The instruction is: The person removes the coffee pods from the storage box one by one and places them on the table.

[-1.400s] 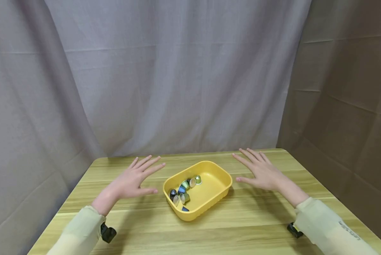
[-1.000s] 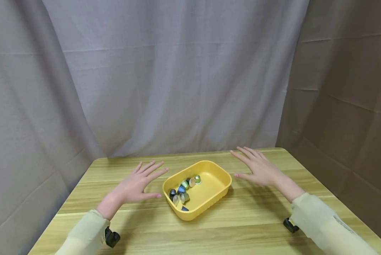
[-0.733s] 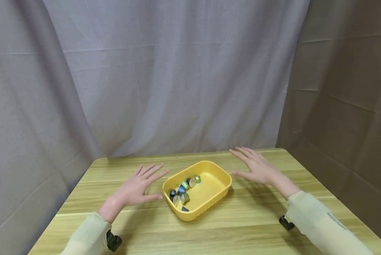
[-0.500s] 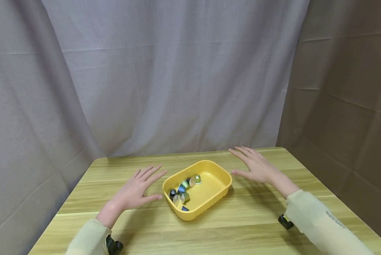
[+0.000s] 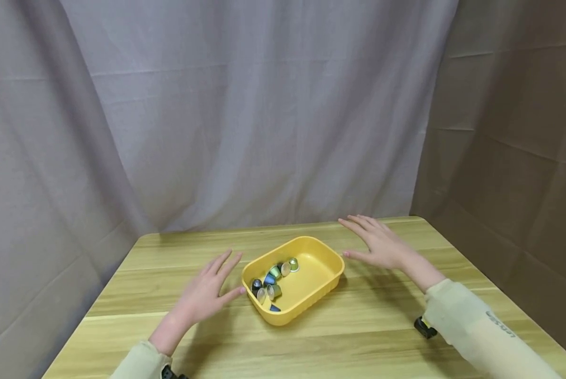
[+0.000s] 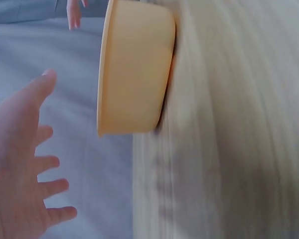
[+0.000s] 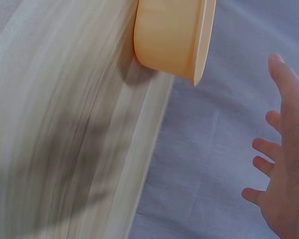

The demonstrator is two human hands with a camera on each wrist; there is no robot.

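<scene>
Head view: wooden table [image 5: 358,337], yellow tray [image 5: 321,278] at centre, long axis slanting near-left to far-right. Left hand [image 5: 206,296] just left of tray (nearer), right hand [image 5: 378,244] right; fingers spread, holding nothing. Capsules [image 5: 272,281] inside tray's left end.

A staged recording booth rather than a lived-in room: a bare wooden table [image 5: 358,337] hemmed by grey curtain [image 5: 245,116] and brown backdrop [image 5: 515,131].
</scene>
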